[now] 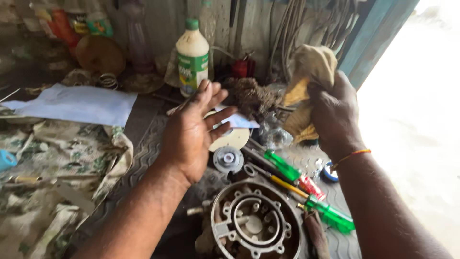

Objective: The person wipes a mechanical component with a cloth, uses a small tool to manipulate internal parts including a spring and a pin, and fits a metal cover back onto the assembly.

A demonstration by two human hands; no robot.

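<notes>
round metal housing point(256, 223) low on the cluttered surface point(148, 139). right hand point(335, 115) up and right of housing, clenched on a tan rag point(309, 72). left hand point(194, 132) up and left of housing, fingers spread wide, holding nothing. green-handled screwdrivers point(330, 216) just right of housing. white bottle point(192, 56) far behind housing.

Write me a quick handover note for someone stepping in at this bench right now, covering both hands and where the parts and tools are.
Left hand: open, fingers spread, holding nothing, above the bench mat.
Right hand: closed on a tan rag, raised at the back right.
Round metal housing: front centre, open face up, untouched.
Small grey disc and white disc: just behind the housing.
Green-handled screwdrivers: right of the housing.
White bottle: upright at the back.
Done or left: cannot tell from this view.
</notes>
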